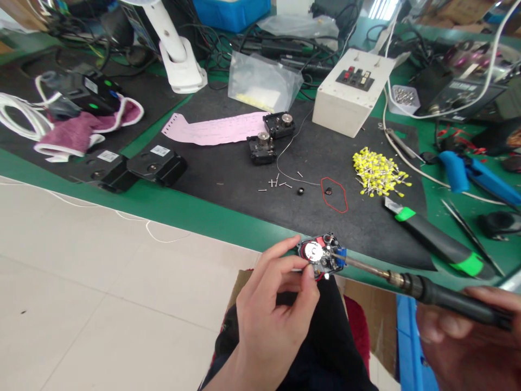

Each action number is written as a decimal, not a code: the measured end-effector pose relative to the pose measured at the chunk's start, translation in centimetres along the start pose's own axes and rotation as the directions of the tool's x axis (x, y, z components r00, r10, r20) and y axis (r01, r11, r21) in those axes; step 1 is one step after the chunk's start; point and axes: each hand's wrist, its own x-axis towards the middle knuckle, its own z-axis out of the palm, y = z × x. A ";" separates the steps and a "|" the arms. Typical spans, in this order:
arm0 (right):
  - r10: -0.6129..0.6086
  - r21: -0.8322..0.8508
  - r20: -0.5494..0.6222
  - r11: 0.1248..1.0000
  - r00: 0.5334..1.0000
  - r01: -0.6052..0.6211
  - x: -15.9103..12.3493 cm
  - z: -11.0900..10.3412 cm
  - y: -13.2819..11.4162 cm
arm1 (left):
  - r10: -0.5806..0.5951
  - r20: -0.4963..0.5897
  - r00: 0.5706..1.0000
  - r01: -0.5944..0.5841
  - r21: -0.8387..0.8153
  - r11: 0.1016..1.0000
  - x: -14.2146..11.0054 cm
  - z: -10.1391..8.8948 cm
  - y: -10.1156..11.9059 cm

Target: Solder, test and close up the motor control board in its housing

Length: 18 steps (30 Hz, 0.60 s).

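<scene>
Left hand (279,298): fingers pinching a small opened module (321,256), silver disc facing up, red and blue bits on it. Module sits right at the left fingertips, by the near edge of the surface (220,225). Right hand (472,336): fingers wrapped round the black handle of a long tool (443,296). Its metal shaft runs left from the right fingers to the module; tip is at the module by the blue bit, can't tell if it's touching.

Straight out past the left fingers, on the black mat (244,187): a red loop (345,198) round a small dark part (329,191), a black part (300,191) just left of the loop, loose screws (273,183) left of that. Farther out, two knobbed units (272,140) by a pink strip (220,129). Well left of the left fingers: labelled black housings (157,165).

Just beyond the right fingers: green-and-black knife (439,239); past that, a yellow-headed pin pile (378,171).
</scene>
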 end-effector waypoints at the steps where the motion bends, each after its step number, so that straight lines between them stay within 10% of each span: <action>1: 0.003 0.038 0.022 0.999 1.000 -0.004 0.1 -0.2 0.1 | 0.000 0.004 1.000 0.000 0.008 1.000 0.1 -0.1 0.2; 18: 0.016 0.012 0.235 1.000 0.972 -0.019 0.1 1.6 -0.7 | 0.284 0.023 0.959 -0.277 0.311 0.909 1.1 -0.6 0.7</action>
